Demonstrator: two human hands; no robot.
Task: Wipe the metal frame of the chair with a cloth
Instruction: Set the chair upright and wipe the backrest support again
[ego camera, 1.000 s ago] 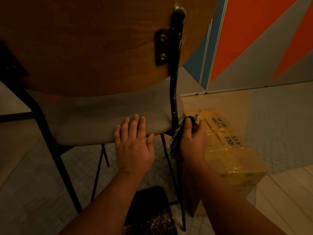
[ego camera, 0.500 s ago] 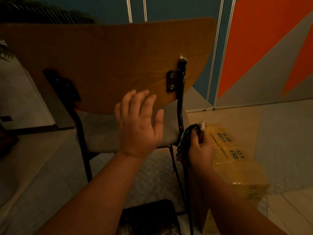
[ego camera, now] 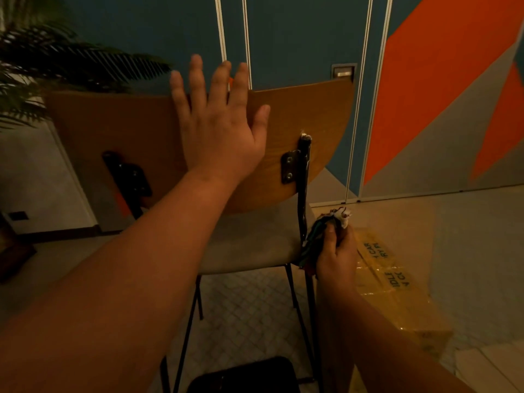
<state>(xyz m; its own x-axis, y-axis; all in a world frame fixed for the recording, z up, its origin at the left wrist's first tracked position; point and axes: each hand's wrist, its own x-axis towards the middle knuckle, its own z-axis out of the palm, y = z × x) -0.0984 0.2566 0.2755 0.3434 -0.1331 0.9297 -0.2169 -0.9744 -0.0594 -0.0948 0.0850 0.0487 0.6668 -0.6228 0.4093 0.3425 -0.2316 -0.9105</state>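
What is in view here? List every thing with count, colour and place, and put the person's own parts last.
chair: one, brown wooden back, grey seat, centre.
metal frame: one, black, uprights behind the back and legs below the seat.
bracket: one, silvery, screwed to the back at the right upright.
cloth: one, multicoloured with a white tip, beside the right upright at seat level.
cardboard box: one, yellowish with dark print, on the floor right of the chair.
plant: one, dark green, upper left.
wall panels: several, blue, orange and grey, behind.
dark object: one, black, bottom centre; unclear what.
left hand: one, fingers spread, in front of the chair back.
right hand: one, grips the cloth.
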